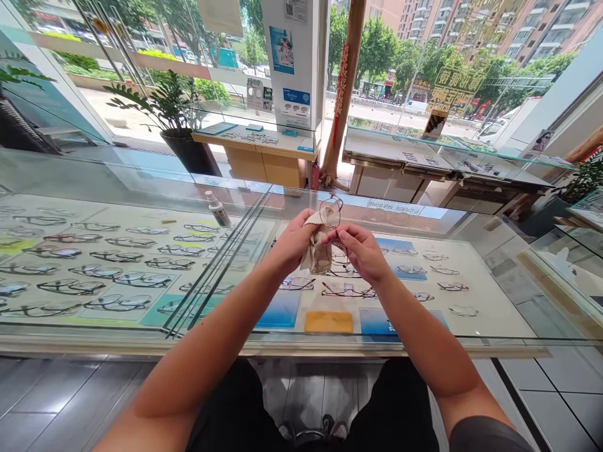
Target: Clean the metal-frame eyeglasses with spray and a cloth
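My left hand (294, 242) is closed on a beige cleaning cloth (319, 250), pressing it against a lens of a thin-rimmed pair of glasses (331, 213). My right hand (360, 250) pinches the frame of the same glasses from the right side. Both hands hover above the glass display counter (264, 342), over its middle section. One round lens stands up above my fingers; the rest of the frame is partly hidden by the cloth and hands.
Rows of glasses (94, 263) lie inside the counter under the glass. A small white spray bottle (217, 208) stands on the counter top to the left. More display cases (424, 157), a potted plant (174, 113) and large windows lie beyond.
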A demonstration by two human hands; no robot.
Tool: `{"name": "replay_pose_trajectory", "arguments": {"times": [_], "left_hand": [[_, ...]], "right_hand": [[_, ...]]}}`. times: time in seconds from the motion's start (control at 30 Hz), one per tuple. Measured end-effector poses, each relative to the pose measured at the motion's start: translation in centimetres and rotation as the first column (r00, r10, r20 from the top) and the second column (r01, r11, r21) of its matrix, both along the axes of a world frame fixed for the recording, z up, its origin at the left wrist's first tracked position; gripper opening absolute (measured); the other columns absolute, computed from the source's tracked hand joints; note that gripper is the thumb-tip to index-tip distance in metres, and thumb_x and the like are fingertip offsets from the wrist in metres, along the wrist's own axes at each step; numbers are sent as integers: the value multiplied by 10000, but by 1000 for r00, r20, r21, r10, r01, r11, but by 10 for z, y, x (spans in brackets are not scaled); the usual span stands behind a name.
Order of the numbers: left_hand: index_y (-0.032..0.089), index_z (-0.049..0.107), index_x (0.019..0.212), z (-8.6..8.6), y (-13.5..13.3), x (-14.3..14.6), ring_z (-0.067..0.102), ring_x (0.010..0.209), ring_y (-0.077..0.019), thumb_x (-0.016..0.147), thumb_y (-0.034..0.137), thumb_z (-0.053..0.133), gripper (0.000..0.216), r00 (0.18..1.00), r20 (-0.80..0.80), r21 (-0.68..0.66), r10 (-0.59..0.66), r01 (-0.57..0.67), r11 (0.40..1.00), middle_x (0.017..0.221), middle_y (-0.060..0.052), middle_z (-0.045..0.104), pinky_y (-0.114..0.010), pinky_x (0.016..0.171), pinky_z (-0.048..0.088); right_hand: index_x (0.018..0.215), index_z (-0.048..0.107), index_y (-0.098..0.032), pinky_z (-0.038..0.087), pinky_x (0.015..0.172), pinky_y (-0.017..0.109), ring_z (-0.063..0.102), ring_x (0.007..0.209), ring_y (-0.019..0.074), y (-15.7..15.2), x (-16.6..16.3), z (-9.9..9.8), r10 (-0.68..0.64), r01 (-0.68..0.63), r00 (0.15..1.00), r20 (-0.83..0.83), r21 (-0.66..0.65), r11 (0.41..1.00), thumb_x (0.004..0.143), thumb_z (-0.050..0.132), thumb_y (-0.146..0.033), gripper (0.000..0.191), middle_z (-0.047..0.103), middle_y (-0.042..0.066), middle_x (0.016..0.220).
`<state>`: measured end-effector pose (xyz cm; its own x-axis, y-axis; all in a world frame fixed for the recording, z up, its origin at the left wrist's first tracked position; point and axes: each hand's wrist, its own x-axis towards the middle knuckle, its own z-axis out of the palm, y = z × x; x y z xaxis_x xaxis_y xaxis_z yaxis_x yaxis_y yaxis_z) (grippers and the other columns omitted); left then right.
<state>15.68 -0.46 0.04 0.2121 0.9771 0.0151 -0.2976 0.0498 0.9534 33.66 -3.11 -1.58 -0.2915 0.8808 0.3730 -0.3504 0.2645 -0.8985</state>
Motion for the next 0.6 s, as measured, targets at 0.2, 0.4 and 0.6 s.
{"name": "replay_pose_trajectory", "arguments": {"times": [0.2, 0.4, 0.6], "left_hand": [[205, 692, 1037, -4, 13, -6, 655, 730, -186, 846, 383, 800, 283, 997, 62, -71, 46, -42, 997, 832, -9, 713, -278, 677, 530], [173, 773, 984, -3, 21, -14, 716, 803, -220, 839, 332, 831, 222, 994, 36, -120, 108, -102, 987, 909, -64, 782, -307, 726, 558], [121, 809, 964, 1, 20, -19, 718, 787, -214, 870, 303, 810, 205, 998, 40, -164, 51, -44, 986, 978, -115, 814, -306, 704, 580]], "right_hand": [[915, 811, -264, 596, 1009, 407, 748, 991, 227, 2, 6, 9, -91, 90, 996, -18, -62, 994, 859, 903, -654, 405, 805, 33, 955], [905, 809, -269, 601, 1026, 421, 740, 988, 236, 4, 14, 19, -178, 178, 984, 11, -74, 981, 808, 906, -697, 449, 798, 40, 929], [915, 826, -259, 603, 1047, 402, 756, 1010, 226, 6, 19, 22, -187, 184, 982, -34, -89, 979, 812, 925, -657, 422, 818, 44, 960]]}}
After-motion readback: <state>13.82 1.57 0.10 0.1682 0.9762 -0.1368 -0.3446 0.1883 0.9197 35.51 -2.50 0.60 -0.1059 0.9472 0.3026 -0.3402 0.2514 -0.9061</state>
